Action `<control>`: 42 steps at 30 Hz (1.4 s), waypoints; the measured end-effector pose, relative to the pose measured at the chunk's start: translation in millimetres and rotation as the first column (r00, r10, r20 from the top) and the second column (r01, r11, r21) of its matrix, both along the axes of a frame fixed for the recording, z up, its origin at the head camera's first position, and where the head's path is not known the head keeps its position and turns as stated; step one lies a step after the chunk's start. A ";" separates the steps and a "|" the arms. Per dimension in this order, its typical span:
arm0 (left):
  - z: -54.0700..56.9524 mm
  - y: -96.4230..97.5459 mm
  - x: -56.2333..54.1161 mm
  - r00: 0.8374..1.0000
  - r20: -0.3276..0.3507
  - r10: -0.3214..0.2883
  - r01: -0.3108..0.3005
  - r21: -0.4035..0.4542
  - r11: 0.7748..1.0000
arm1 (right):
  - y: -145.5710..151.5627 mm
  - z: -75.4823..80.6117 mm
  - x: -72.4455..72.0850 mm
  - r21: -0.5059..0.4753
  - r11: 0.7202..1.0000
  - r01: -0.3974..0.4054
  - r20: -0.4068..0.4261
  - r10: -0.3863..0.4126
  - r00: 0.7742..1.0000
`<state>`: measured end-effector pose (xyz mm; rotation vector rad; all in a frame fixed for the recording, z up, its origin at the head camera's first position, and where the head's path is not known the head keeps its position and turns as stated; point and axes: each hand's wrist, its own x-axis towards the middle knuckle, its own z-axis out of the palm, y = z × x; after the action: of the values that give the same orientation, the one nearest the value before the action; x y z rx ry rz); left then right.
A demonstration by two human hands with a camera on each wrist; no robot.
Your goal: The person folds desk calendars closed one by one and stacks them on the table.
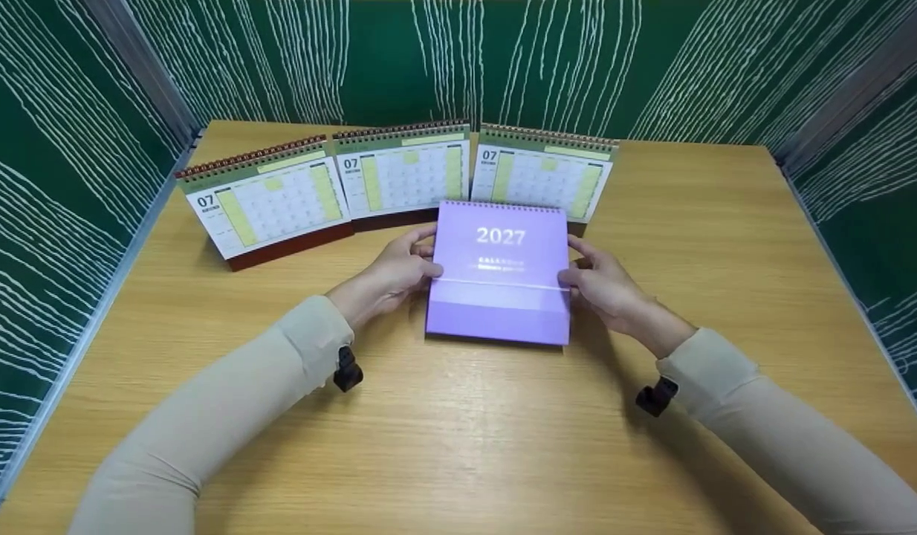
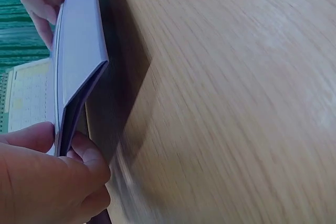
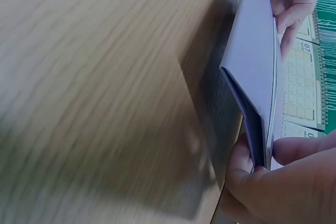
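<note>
A purple desk calendar marked 2027, spiral-bound along its top edge, is held between both hands near the middle of the table. My left hand pinches its left edge, thumb on the front cover and fingers behind. On the opposite edge my right hand grips in the same way. Both wrist views show the calendar's folded base nearly flattened, with a narrow dark gap inside and a shadow on the wood under it. The fingers behind the cover are partly hidden in the head view.
Behind stand three desk calendars open at 07: a left one with a red base, a middle one and a right one, partly covered by the purple calendar. The wooden table is bordered by green, white-streaked walls.
</note>
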<state>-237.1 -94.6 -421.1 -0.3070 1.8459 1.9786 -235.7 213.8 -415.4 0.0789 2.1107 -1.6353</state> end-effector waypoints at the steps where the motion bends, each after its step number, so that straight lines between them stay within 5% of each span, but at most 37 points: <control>1: -0.1 0.4 0.3 1.000 -0.006 -0.002 0.002 -0.002 1.000 | 0.8 0.5 0.0 0.017 1.000 -0.001 -0.007 0.001 1.000; 11: -2.0 8.9 0.9 0.999 -0.041 -0.021 0.021 0.000 1.000 | 10.4 3.8 0.1 0.137 0.991 -0.012 -0.080 0.023 0.997; 28: -3.0 36.4 3.4 0.995 -0.084 -0.051 0.054 0.036 0.998 | 42.9 7.4 1.1 0.076 0.996 -0.046 -0.058 0.050 0.997; 42: -6.8 77.4 1.4 0.991 -0.110 -0.075 0.076 0.003 0.997 | 83.1 6.3 8.5 0.111 0.992 -0.053 -0.059 0.060 0.996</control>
<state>-235.7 -17.2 -427.9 -0.1257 1.8879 1.9862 -227.2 296.8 -409.0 0.0030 2.2275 -1.5072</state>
